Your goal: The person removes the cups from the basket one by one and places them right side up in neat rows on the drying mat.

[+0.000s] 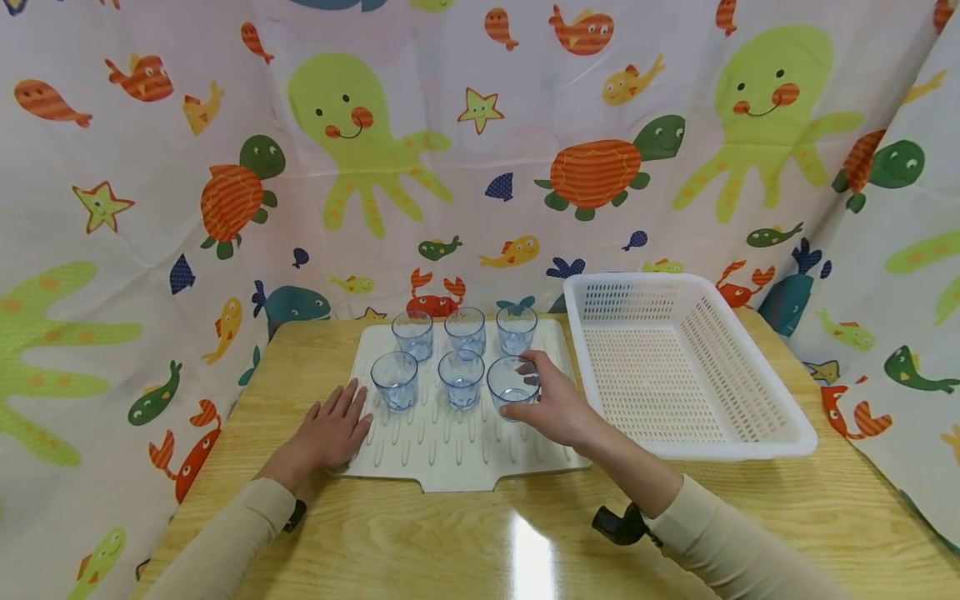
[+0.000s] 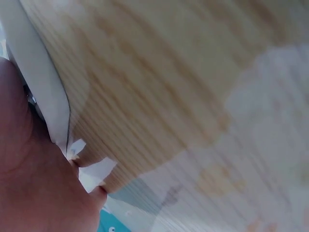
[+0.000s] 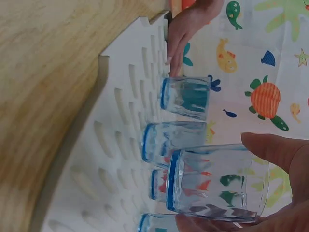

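Observation:
My right hand grips a clear bluish drinking glass at the front right of a white ridged draining board. In the right wrist view, the thumb and fingers lie on opposite sides of that glass; whether its base touches the board I cannot tell. Several matching glasses stand upright on the board in two rows, among them a front-middle glass and a front-left glass. My left hand rests with fingers extended at the board's left edge. The left wrist view shows only part of this hand.
A white plastic basket with perforated walls sits to the right of the board. Bare wooden table lies in front of the board. A curtain printed with sea animals hangs behind and along both sides.

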Tool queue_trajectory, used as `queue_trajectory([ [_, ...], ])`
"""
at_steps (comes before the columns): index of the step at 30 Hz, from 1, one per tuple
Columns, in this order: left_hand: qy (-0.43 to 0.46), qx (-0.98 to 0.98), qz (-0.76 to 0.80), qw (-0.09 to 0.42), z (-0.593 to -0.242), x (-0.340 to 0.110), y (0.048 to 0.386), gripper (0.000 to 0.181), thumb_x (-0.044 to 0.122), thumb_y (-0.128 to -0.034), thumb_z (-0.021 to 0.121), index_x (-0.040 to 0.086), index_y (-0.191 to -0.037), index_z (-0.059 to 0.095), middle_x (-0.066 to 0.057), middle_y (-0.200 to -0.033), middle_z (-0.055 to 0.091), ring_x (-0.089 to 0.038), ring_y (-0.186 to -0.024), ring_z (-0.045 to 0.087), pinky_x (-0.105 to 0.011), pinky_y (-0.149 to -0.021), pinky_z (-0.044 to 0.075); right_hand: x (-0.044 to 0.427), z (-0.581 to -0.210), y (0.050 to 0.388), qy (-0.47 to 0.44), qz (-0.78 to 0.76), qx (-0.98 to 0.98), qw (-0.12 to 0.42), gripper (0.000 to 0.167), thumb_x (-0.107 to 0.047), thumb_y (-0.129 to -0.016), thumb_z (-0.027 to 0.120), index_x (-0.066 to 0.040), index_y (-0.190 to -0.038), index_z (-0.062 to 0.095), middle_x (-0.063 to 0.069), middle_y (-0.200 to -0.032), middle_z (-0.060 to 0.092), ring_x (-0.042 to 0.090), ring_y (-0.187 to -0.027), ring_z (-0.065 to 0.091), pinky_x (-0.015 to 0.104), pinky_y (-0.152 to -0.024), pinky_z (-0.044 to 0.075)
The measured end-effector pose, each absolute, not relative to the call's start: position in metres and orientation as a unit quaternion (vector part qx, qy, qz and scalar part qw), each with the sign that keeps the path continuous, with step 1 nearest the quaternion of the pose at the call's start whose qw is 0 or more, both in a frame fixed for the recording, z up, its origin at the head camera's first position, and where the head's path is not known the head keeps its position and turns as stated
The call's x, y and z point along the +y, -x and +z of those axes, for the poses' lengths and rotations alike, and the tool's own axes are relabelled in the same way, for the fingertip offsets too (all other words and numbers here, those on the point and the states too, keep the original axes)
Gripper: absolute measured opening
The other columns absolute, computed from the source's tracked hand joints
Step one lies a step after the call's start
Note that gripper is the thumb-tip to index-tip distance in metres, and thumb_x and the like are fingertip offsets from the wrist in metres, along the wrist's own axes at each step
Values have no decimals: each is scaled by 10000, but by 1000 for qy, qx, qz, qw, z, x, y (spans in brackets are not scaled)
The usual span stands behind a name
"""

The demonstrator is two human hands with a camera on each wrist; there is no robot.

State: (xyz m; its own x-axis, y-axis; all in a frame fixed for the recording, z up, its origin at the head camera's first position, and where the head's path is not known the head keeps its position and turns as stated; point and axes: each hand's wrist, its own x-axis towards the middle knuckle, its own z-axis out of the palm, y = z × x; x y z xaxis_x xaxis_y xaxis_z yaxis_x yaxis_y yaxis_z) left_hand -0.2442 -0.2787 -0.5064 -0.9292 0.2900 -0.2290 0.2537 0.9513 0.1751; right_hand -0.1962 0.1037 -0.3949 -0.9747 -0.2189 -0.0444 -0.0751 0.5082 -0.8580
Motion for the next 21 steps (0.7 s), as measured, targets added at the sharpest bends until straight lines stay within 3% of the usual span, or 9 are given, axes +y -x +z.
queue_trajectory([
  [21,-134,979,70,133,-507,-278,246,726,474,-1095,304,23,-1636,125,-210,-1708,27,-462,-1554,38,-713,-1184,48,94,-436,223,-53,-543,838,12,850,-125,-886,773,-42,-1561,265,229,-1552,398,424,-1448,375,574,-1158,342],
])
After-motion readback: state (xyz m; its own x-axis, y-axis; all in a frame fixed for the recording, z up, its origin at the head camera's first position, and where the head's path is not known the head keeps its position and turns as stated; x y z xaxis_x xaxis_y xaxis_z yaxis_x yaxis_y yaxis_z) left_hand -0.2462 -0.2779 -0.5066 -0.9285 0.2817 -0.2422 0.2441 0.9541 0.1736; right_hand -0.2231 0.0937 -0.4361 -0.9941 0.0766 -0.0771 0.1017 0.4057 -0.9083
